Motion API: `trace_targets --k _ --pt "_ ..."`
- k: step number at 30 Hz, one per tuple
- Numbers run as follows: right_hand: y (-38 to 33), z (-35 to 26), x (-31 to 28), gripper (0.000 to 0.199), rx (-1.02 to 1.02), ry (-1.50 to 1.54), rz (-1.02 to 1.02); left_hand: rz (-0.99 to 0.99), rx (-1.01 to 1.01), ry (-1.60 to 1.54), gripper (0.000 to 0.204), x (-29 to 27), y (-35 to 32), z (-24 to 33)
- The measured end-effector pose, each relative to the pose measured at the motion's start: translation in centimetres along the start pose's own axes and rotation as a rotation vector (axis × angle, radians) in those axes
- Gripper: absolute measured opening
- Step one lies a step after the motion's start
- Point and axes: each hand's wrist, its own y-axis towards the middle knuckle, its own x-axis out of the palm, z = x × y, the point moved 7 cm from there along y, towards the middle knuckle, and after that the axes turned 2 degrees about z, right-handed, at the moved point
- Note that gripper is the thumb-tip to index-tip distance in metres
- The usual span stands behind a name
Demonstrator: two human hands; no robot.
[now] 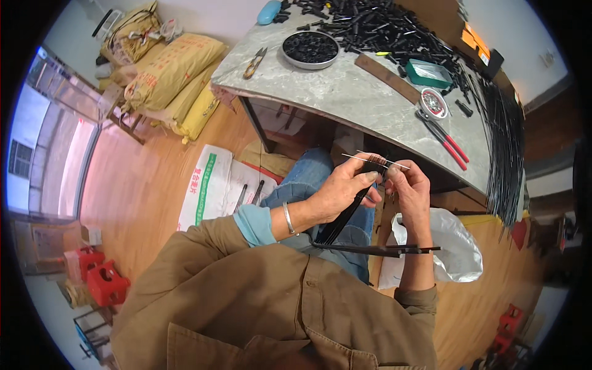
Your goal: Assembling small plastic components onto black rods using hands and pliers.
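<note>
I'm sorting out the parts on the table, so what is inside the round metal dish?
The round metal dish holds a heap of small black plastic parts that nearly fills it. The dish's bottom is covered by them, so anything underneath cannot be seen.

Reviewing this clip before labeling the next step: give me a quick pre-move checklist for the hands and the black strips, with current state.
1. Left hand has a grip on the bundle of black strips: ok.
2. Right hand pinches the thin metal wires at the bundle's top: ok.
3. Wires actually threaded into the strips: cannot tell, fingers hide the joint.
4. Second black bundle lies across the lap, apart from both hands: ok.
5. Red-handled pliers lie on the table near its front edge, untouched: ok.
6. White plastic bag is beside the right forearm, not snagged on strips: ok.
</note>
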Motion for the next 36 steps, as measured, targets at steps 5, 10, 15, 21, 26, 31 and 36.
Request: trace_targets --k 5,10,15,21,26,31,36 --pt "0.1 0.8 0.7 0.018 -0.006 0.143 0.041 -0.018 -0.005 -0.004 0.031 -0.2 0.4 -0.1" --pt "0.2 1.2 1.3 0.020 0.035 0.348 0.003 0.035 -0.030 0.003 0.026 -0.5 0.6 0.2" --pt "0.1 3.4 1.1 0.020 -0.020 0.406 0.085 0.088 0.023 0.069 0.024 -0.8 0.5 0.5" --pt "-1.3 5.5 4.8 0.016 0.033 0.155 -0.253 -0.024 0.348 0.604 0.023 -1.4 1.1 2.7" --pt "-0.6 4.8 7.5 0.032 0.156 0.593 -0.168 -0.086 -0.383 0.255 0.030 -3.3 1.7 2.0" --pt "-0.3 5.3 6.7 0.039 0.274 0.786 -0.043 -0.098 0.096 0.768 0.032 -3.4 11.8 12.1" --pt "1.5 6.6 6.3 0.040 0.335 0.755 0.012 0.119 0.723 1.323 0.022 -1.9 28.7 19.8"
